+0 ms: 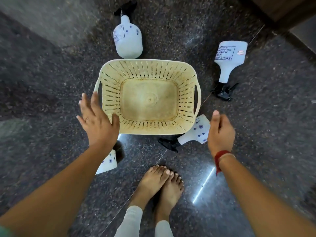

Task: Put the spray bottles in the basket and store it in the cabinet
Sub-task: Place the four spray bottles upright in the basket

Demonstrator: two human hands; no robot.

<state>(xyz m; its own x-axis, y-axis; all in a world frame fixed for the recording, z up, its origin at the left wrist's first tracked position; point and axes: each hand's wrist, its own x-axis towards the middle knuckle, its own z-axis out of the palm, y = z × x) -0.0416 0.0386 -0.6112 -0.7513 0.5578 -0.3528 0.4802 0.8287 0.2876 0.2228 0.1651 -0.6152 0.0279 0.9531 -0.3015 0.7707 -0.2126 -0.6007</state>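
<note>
A cream perforated basket (109, 103) stands empty on the dark stone floor. Several white spray bottles with black trigger heads lie around it: one beyond its far rim (128, 38), one at the right (229, 59), one at its near right corner (196, 132), and one mostly hidden under my left forearm (109, 163). My left hand (97, 120) hovers open with fingers spread at the basket's near left corner. My right hand (220, 132) is loosely curled and empty, just right of the near right bottle.
My bare feet (159, 183) stand close in front of the basket. A wooden cabinet base (282, 9) shows at the top right corner. Bright light glares off the polished floor (203, 187) near my right forearm.
</note>
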